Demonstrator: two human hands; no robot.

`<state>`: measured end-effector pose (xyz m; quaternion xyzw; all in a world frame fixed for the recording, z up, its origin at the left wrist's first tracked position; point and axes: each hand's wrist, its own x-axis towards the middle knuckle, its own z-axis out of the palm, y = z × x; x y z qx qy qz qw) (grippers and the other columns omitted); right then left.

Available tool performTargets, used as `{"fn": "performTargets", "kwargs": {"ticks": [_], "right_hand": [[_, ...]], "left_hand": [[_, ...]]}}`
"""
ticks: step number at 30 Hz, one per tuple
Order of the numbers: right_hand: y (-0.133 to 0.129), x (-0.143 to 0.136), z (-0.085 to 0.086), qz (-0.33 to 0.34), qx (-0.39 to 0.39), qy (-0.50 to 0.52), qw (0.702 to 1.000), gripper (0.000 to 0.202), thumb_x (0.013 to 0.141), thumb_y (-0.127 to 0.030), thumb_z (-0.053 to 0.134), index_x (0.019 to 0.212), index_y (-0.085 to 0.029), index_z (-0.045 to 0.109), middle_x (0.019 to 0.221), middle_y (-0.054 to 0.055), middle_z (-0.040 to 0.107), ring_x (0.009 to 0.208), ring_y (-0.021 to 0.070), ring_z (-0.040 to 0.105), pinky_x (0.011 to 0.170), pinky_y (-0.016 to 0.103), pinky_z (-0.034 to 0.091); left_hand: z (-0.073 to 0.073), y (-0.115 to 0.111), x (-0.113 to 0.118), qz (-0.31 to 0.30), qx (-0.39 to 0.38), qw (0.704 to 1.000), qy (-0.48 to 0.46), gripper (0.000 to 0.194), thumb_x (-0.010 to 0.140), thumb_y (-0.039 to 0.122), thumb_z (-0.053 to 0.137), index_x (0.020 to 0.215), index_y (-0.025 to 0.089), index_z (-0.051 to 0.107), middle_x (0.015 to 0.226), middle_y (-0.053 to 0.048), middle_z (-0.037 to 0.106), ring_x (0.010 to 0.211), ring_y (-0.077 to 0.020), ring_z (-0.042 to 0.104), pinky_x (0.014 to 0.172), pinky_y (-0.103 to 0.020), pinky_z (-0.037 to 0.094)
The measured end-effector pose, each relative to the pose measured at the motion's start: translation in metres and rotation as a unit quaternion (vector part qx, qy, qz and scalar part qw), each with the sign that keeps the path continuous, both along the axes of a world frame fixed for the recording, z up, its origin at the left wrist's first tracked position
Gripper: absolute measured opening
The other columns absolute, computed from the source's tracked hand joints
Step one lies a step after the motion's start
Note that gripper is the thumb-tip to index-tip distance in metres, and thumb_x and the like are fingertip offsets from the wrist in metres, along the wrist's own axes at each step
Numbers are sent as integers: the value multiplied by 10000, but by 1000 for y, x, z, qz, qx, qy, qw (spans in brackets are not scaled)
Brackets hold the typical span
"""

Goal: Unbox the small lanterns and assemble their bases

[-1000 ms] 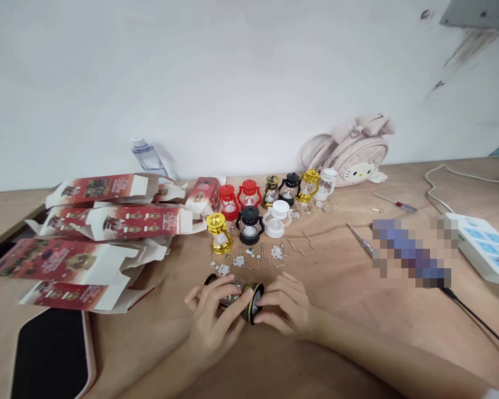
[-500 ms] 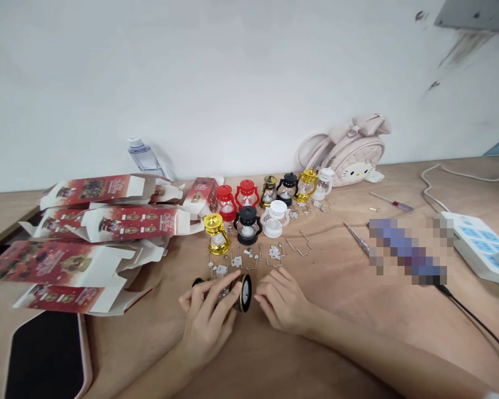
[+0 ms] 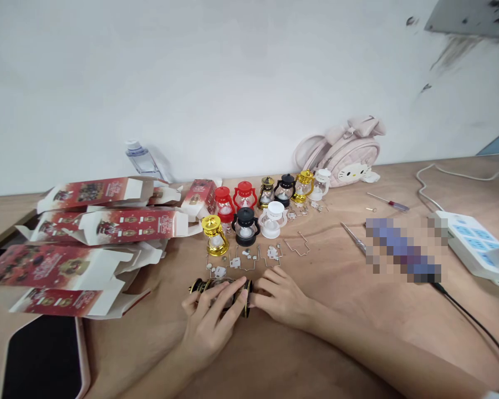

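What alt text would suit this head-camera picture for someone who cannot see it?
Two bare hands, left hand and right hand, hold a black-and-gold toy lantern lying sideways on a wooden table. Behind stand small coloured lanterns; opened red boxes lie left.

9 mini lanterns [image 3: 245, 225], red boxes [image 3: 108, 224], pink bag [image 3: 349, 152]

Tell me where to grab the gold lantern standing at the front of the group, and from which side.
Take the gold lantern by its gold cap, or pinch its narrower clear middle, coming from above. It stands upright, the black lantern is close on its right and more lanterns stand behind, so side approaches look cramped; the top looks free.
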<state>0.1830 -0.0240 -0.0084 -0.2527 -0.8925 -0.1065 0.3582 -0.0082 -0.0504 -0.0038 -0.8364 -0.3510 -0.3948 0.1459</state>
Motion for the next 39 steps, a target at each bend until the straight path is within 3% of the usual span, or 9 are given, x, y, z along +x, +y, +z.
{"fn": "performTargets", "kwargs": {"ticks": [8, 13, 16, 20, 25, 29, 35, 39], "right_hand": [[1, -1, 4, 0, 6, 2, 1000, 227, 902, -167, 449, 699, -189, 549, 627, -7, 509, 625, 140, 363, 591, 271, 266], [-2, 3, 3, -7, 0, -5, 1000, 195, 886, -122, 429, 734, -180, 536, 642, -4, 546, 636, 146, 386, 613, 281, 278], [2, 20, 0, -107, -25, 6, 994, 218, 882, -124, 402, 700, -183, 508, 668, 25, 567, 656, 164, 415, 647, 295, 300], [20, 54, -8, -317, -50, -27, 947, 197, 870, -147, 424, 697, -191, 506, 678, 55, 590, 707, 203, 467, 676, 313, 306], [40, 81, -12, -437, -91, -56, 893, 112, 836, -131, 470, 776, -176, 554, 721, 67, 629, 760, 220, 511, 664, 305, 306], [40, 79, -10, -436, -100, -81, 891, 132, 837, -128, 457, 817, -165, 582, 783, 79, 647, 788, 223, 520, 690, 313, 313], [32, 69, -6, -375, -89, -65, 920, 184, 864, -336, 507, 858, -166, 578, 893, 96, 641, 840, 241, 523, 738, 331, 333], [38, 69, -6, -369, -83, -71, 923, 150, 883, -283, 494, 834, -162, 567, 824, 93, 627, 796, 235, 525, 703, 326, 345]], "left_hand": [[1, 0, 0, -7, 19, 1000, 19, 258, 868, 99, 478, 1074, 183, 609, 1028, -57, 712, 935, -193, 548, 800, -352, 349], [6, 5, 2, 33, -10, 999, -7, 221, 864, 112, 507, 1022, 218, 619, 992, -32, 723, 849, -183, 557, 749, -364, 295], [8, 10, -2, 61, -29, 997, -25, 233, 849, 107, 517, 1029, 222, 609, 1002, -41, 720, 833, -203, 556, 730, -376, 279], [9, 13, -4, 56, -26, 998, -22, 249, 832, 92, 517, 1035, 211, 601, 1001, -59, 720, 828, -219, 561, 713, -377, 268], [8, 11, -2, 39, -39, 998, -27, 241, 837, 90, 518, 1030, 208, 598, 1006, -56, 720, 837, -218, 569, 717, -382, 270], [7, 11, -3, 33, -43, 998, -28, 231, 843, 101, 517, 1032, 208, 595, 1019, -55, 717, 851, -218, 575, 720, -384, 267], [6, 12, -4, 39, -48, 997, -36, 240, 842, 108, 517, 1046, 216, 586, 1030, -53, 713, 865, -217, 584, 731, -386, 269], [5, 11, -4, 37, -46, 998, -36, 252, 833, 104, 535, 1054, 215, 586, 1024, -52, 715, 879, -219, 583, 738, -386, 269]]}}
